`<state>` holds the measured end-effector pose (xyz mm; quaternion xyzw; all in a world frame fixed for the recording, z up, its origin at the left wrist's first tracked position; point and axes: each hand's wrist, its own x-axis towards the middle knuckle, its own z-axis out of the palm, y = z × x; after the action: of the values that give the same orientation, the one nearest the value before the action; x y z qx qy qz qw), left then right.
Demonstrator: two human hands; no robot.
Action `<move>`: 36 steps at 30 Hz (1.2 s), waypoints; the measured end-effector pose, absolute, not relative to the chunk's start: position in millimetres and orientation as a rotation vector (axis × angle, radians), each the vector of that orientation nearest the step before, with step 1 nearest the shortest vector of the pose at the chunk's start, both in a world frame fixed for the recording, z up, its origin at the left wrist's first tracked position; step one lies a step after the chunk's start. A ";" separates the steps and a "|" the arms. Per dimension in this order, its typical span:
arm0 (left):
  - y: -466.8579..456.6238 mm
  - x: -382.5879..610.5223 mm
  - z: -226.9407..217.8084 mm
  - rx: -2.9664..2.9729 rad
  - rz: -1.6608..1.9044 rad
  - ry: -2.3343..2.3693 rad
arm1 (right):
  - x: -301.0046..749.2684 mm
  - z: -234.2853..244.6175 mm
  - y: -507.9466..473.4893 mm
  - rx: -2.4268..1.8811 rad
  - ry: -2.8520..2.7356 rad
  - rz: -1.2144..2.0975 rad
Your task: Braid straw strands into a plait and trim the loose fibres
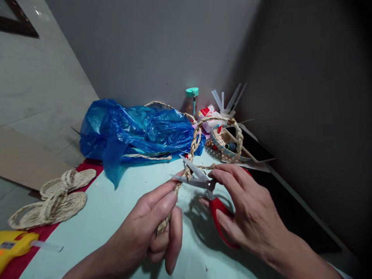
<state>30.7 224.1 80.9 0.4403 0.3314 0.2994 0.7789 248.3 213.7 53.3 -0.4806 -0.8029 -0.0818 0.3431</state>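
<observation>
My left hand [148, 228] is closed around the lower end of a braided straw rope [195, 141], thumb stretched up along it. The braid rises from my fist and loops over to the right. My right hand [247, 209] grips red-handled scissors [203, 182], fingers through the handles. The scissor blades are apart and straddle the braid just above my left thumb. Both hands hover over a pale green table top [116, 209].
A crumpled blue plastic bag [130, 131] lies behind the hands. At the back right are a small woven basket [222, 145], a phone [251, 145], glue sticks [226, 100] and a teal-capped bottle [192, 100]. Coiled straw pieces [55, 197] and a yellow glue gun [14, 244] lie at the left.
</observation>
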 end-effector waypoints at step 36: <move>221.5 33.1 75.9 1.054 0.548 0.896 | 256.5 41.5 220.1 -1.121 -2.095 -0.615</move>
<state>33.1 221.5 75.9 0.4799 0.4076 0.2495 0.7357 256.5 220.1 41.5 -0.4301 -0.8037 -0.2360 0.3367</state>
